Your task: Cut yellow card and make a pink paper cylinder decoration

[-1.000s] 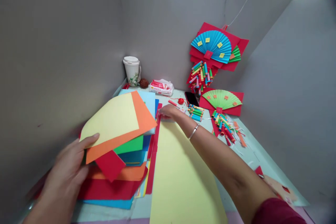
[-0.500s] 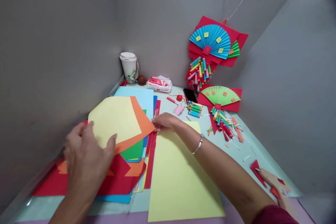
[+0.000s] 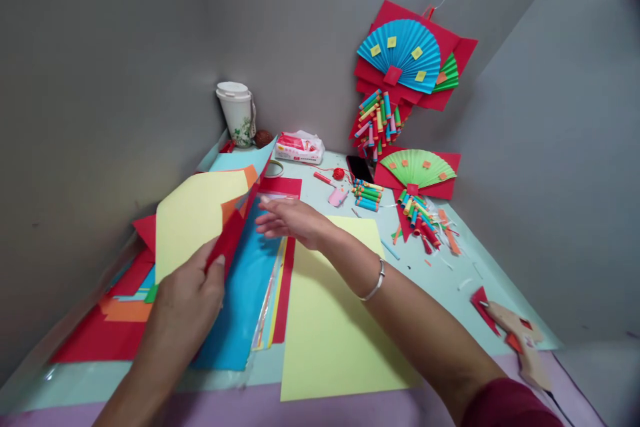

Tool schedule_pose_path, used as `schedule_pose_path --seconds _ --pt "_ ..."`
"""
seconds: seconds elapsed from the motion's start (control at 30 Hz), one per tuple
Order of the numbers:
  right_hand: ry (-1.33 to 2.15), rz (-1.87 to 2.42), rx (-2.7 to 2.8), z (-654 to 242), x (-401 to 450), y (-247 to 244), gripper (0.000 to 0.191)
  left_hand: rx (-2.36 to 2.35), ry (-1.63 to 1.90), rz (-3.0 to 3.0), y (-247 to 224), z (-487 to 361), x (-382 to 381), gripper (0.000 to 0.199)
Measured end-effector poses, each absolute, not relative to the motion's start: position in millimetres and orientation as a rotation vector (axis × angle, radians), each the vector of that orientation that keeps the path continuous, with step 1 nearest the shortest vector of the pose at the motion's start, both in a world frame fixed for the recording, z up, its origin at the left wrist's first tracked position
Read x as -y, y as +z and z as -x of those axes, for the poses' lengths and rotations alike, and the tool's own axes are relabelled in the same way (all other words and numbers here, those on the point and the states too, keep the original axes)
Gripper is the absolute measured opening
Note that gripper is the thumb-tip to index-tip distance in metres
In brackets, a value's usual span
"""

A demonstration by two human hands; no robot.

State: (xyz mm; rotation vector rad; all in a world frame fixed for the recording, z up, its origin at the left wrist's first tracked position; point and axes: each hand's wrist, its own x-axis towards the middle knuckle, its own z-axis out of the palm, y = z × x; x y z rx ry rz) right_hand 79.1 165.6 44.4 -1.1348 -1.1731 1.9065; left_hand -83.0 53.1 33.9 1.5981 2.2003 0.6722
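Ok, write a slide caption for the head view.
Left hand holds up the edge of stacked coloured paper sheets; open right hand near a flat, rectangular yellow paper sheet.

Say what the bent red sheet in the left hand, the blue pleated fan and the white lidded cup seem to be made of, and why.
Bent red paper sheet: matt paper or thin card; it bends in the left hand.
Blue pleated paper fan: probably matt paper; its folds look crisp.
White lidded cup, plastic-looking: smooth, perhaps plastic or ceramic; even walls alone leave it open.
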Motion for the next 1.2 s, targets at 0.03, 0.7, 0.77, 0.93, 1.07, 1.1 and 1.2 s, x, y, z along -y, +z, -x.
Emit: schedule_pose_path --seconds 0.03,0.7,0.77,0.93,1.07,1.1,1.2 --pt "1.88 1.184 1.12 -84.7 -163.9 41.0 0.019 -2.217 0.686 -1.54 37.3 87.4 -52.5 0.05" --pt "1.933 1.206 0.817 -92.4 -125.8 16.8 0.013 -2.33 0.706 -1.463 47.0 99.2 -48.7 0.049" --pt "1.877 1.197 0.895 -80.1 -119.0 18.3 0.013 -2.324 0.677 -1.449 46.8 99.2 -49.6 0.05" --pt "1.824 1.09 1.195 -47.6 -103.6 16.4 0.064 -2.185 0.676 -1.5 47.9 93.2 -50.2 0.05" --pt "1.871 0.994 1.211 -37.7 -102.9 20.9 0.067 -2.214 0.563 -1.583 48.6 84.6 -48.9 0.062" --pt "1.905 0.99 1.207 -39.8 -104.0 22.7 0.062 -2.238 0.494 -1.595 47.9 83.7 -49.0 0.061" --pt "1.96 1.047 1.15 -57.5 -107.4 24.2 0.05 -2.244 0.42 -1.666 44.0 85.9 -50.6 0.052"
